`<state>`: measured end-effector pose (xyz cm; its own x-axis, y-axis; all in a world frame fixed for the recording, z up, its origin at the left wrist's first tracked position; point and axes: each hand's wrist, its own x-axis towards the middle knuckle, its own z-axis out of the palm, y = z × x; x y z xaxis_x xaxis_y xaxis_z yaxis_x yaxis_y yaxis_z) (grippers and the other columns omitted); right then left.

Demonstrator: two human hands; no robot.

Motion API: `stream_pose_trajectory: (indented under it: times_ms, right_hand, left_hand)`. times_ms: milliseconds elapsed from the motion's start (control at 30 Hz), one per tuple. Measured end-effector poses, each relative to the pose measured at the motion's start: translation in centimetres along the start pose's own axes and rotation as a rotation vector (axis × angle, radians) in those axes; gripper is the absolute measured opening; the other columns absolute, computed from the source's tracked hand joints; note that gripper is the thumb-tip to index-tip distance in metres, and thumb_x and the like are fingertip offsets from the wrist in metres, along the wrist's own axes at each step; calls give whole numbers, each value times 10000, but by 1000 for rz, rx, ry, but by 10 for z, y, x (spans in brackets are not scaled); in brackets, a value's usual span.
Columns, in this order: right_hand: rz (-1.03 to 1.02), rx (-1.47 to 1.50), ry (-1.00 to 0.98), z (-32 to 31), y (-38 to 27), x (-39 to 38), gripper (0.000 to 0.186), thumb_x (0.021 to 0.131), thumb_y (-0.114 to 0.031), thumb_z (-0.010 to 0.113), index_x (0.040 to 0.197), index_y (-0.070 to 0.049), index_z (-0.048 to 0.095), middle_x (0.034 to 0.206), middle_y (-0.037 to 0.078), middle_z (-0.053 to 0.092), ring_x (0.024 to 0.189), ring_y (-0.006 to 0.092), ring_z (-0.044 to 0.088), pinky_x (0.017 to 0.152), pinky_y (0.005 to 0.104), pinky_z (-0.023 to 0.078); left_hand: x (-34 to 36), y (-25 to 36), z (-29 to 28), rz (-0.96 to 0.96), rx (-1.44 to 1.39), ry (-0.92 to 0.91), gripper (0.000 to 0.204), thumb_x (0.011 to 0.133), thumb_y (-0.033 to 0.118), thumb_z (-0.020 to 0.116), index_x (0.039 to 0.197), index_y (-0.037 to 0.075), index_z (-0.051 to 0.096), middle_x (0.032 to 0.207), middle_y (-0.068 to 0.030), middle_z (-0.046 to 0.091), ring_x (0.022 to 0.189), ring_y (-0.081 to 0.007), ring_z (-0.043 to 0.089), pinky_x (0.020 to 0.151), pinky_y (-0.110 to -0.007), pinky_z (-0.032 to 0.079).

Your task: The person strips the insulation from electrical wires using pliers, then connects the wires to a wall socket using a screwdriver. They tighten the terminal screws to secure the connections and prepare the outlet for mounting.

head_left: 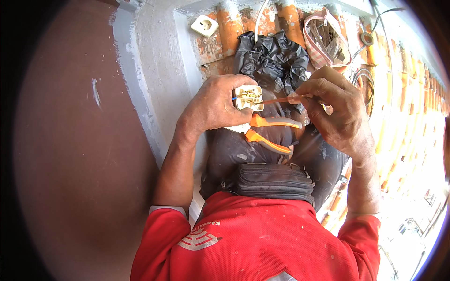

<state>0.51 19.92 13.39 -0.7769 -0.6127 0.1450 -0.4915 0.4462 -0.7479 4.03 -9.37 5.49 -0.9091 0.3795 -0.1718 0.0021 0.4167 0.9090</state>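
My left hand (pixel 215 104) is closed round a cream electrical socket (pixel 249 99), its open inner side with metal terminals facing up. A short blue wire (pixel 236 98) enters it from the left. Between the fingertips of my right hand (pixel 340 110) is a thin screwdriver (pixel 275 100), its shaft level and its tip at the socket's right part. Whether the tip sits in a screw is too small to tell. Just below the socket, pliers (pixel 276 122) with orange and grey handles lie over my dark trousers; their jaws are hidden near a white piece under my left hand.
Another white socket (pixel 205 25) lies on the orange roof tiles (pixel 230 28) beyond my hands. Nearby are a crumpled black plastic bag (pixel 274 58), an unzipped checked pouch (pixel 324 42) and coiled cable (pixel 367 79). A brown wall (pixel 84 131) stands at left; a black waist bag (pixel 276 181) crosses my lap.
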Motion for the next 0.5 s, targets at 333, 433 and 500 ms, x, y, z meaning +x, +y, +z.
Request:
stream_pose_trajectory:
  times_ms: [333,433,500]
  right_hand:
    - [90,-209,-340,-23,-2,36,95,981,-69,758,1010,7,709,970,171,685,908,403,718,768,493,549]
    - [-113,-206,-315,-22,2,50,127,968,-85,766,982,13,687,948,182,672,907,430,708,762,509,540]
    - [-207,-149,-299,-22,3,56,133,961,-85,773,987,13,687,939,177,666,909,426,710,764,505,544]
  left_hand:
    - [10,2,-6,-15,35,-70,453,795,41,795,1235,-64,761,1021,-117,829,930,-122,758,843,-325,635]
    - [12,3,-8,-15,38,-91,441,797,51,792,1222,-64,766,1010,-108,827,919,-117,751,832,-322,630]
    - [13,2,-9,-19,24,-96,437,798,52,788,1219,-62,770,1008,-106,825,917,-117,748,834,-319,628]
